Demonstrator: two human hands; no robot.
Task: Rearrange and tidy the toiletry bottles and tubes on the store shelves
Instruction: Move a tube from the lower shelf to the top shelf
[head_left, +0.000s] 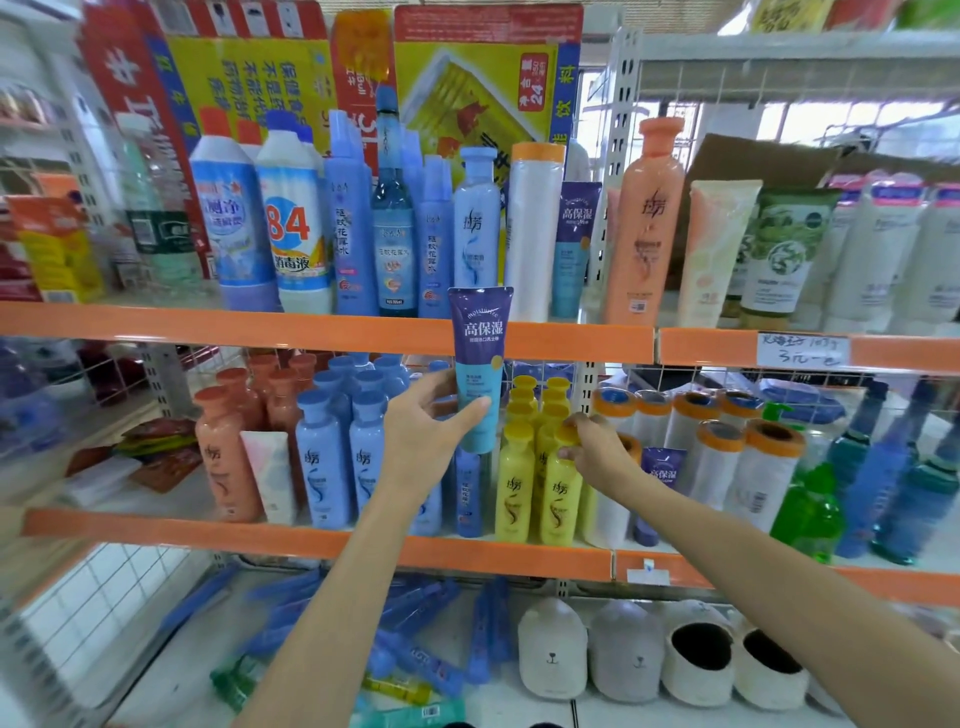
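We see the purple-and-teal tube (479, 358) held upright, cap end down, in the grip of the left hand (427, 415), whose fingers are closed around its lower teal part so that the cap end is partly covered; the tube's crimped purple top stands in front of the orange shelf edge (311, 328) just above that hand. Just to the right of the tube, the right hand (597, 441) is pinched closed on the cap of a yellow bottle (561, 488) in the front row of the middle shelf; its fingertips hide most of that cap, and we cannot tell how firmly it holds. Behind both hands more yellow bottles (524, 400) are only partly visible. To the left of the left hand stand blue bottles (322, 457), and one of them is largely hidden behind the wrist. Farther left are orange bottles (223, 452). Right of the right hand a second purple tube (662, 473) is half hidden among white rolls with orange caps (763, 462). On the shelf above, a matching tube (574, 244) stands behind a white roll. The shelf ends at both sides are blurred, and small label print is unreadable.
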